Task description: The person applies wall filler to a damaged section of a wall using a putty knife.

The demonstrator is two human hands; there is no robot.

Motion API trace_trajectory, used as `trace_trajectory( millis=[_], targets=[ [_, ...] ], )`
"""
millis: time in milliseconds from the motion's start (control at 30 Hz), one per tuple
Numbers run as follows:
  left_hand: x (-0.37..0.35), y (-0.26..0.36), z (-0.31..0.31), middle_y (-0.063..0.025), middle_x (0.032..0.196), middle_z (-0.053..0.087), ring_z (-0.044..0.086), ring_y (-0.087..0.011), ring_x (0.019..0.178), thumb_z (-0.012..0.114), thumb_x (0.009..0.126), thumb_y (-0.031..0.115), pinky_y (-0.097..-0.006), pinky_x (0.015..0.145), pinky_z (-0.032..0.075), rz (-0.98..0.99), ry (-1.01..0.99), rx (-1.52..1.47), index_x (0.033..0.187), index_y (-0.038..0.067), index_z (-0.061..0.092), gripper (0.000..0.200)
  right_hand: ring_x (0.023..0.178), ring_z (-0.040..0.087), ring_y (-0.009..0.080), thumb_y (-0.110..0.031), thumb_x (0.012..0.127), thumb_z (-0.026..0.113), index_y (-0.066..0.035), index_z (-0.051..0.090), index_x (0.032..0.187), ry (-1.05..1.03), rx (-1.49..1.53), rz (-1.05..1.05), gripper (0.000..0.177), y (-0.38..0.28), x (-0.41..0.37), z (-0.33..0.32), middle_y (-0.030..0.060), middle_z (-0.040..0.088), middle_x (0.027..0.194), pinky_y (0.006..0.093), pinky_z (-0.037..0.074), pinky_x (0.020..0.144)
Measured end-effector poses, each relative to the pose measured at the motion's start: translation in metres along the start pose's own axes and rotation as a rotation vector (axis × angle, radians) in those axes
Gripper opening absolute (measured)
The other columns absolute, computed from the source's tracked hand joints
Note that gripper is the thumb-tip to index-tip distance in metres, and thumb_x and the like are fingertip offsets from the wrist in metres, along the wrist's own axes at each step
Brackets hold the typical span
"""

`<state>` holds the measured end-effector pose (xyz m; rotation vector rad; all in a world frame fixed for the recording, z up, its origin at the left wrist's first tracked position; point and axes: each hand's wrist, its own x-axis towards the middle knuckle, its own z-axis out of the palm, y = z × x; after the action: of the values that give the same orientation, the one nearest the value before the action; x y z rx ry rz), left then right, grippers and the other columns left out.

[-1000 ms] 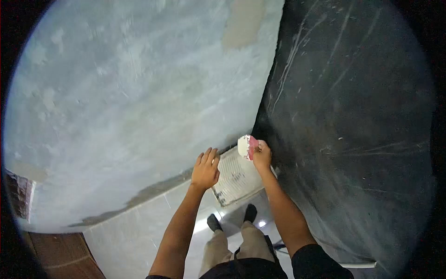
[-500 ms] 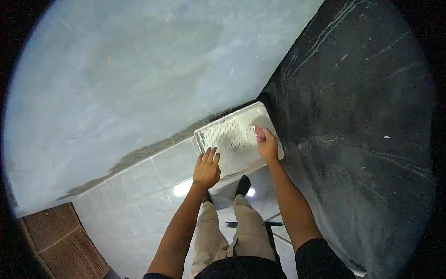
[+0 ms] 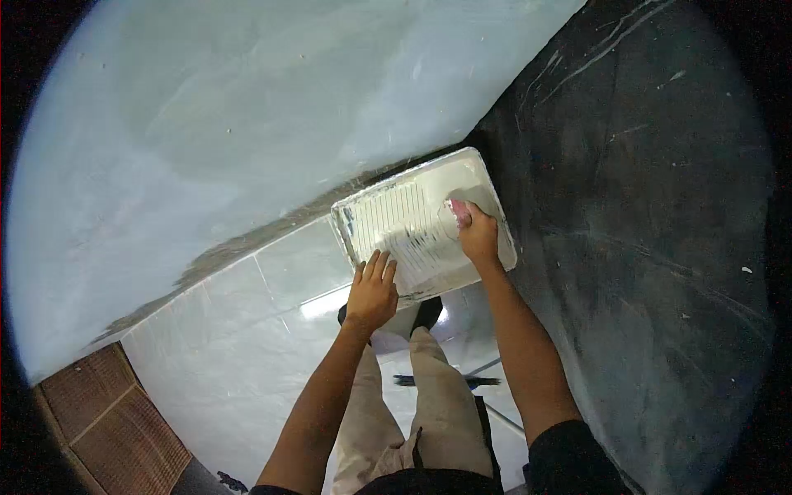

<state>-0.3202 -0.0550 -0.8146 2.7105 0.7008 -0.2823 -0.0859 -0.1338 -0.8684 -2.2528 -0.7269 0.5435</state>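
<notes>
the tray (image 3: 388, 216) sits on the floor (image 3: 247, 338), right in the corner where the pale wall (image 3: 247, 107) meets the dark wall (image 3: 643, 206). the right hand (image 3: 480, 239) is over the tray, near its smooth end. its grip is closed on a small pink pad (image 3: 458, 213) that looks white with paint. the left hand (image 3: 373, 290) is open, with its fingers flat on the near edge of the tray. it holds nothing.

it looks like the pad is being loaded with paint. to do this well, i think the left hand should press the tray down so it does not slide on the shiny tiles. the pad should go in flat and only a little way, so the paint lands on its face and not on the fingers. then it helps to drag it softly over the ribs of the tray to wipe off the extra, so nothing drips. the tray is close to the person's black shoe (image 3: 429, 312), so the feet should not bump it.
</notes>
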Motion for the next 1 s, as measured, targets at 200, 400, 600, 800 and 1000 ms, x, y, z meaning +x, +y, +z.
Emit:
trace_trajectory(
  millis=[200, 400, 600, 800, 1000],
  targets=[
    [0.002, 0.005, 0.007, -0.018, 0.143, 0.037, 0.03, -0.0332, 0.136, 0.051, 0.084, 0.014, -0.049, 0.11, 0.027, 0.009, 0.003, -0.041, 0.13, 0.0, 0.045, 0.048, 0.078, 0.065, 0.0422, -0.006, 0.082, 0.063, 0.004, 0.062, 0.109, 0.076, 0.027, -0.075, 0.028, 0.014, 0.003, 0.004, 0.0278, 0.064, 0.084, 0.0439, 0.051, 0.068],
    [0.0, 0.004, 0.007, -0.0184, 0.143, 0.036, 0.031, -0.0337, 0.136, 0.051, 0.084, 0.015, -0.0495, 0.11, 0.027, 0.019, -0.005, -0.045, 0.13, 0.0, 0.044, 0.049, 0.082, 0.064, 0.0429, -0.006, 0.083, 0.062, 0.004, 0.061, 0.112, 0.102, 0.012, -0.106, 0.031, 0.011, 0.003, 0.002, 0.0269, 0.065, 0.089, 0.0445, 0.05, 0.074],
    [-0.006, 0.001, 0.012, -0.0181, 0.143, 0.036, 0.03, -0.0338, 0.136, 0.053, 0.084, 0.014, -0.0495, 0.11, 0.027, 0.011, -0.02, -0.038, 0.13, 0.0, 0.044, 0.049, 0.084, 0.064, 0.0411, -0.001, 0.078, 0.06, 0.005, 0.062, 0.109, 0.074, -0.104, -0.12, 0.031, 0.003, 0.004, -0.003, 0.0278, 0.064, 0.091, 0.0449, 0.051, 0.076],
    [-0.016, -0.001, 0.013, -0.018, 0.143, 0.036, 0.03, -0.0341, 0.136, 0.054, 0.083, 0.014, -0.0492, 0.11, 0.027, 0.015, -0.036, -0.037, 0.13, 0.0, 0.044, 0.05, 0.08, 0.064, 0.0418, -0.002, 0.078, 0.06, 0.005, 0.063, 0.107, 0.057, -0.101, -0.09, 0.03, 0.013, 0.004, 0.002, 0.0274, 0.064, 0.085, 0.0457, 0.051, 0.074],
    [-0.024, -0.005, 0.02, -0.0177, 0.144, 0.035, 0.028, -0.0335, 0.137, 0.055, 0.083, 0.014, -0.0485, 0.112, 0.025, 0.006, -0.066, -0.046, 0.131, 0.0, 0.043, 0.052, 0.079, 0.064, 0.0423, -0.003, 0.078, 0.061, 0.005, 0.063, 0.106, 0.027, -0.019, -0.073, 0.03, 0.024, -0.007, 0.008, 0.0274, 0.064, 0.083, 0.0457, 0.05, 0.072]
  ],
)
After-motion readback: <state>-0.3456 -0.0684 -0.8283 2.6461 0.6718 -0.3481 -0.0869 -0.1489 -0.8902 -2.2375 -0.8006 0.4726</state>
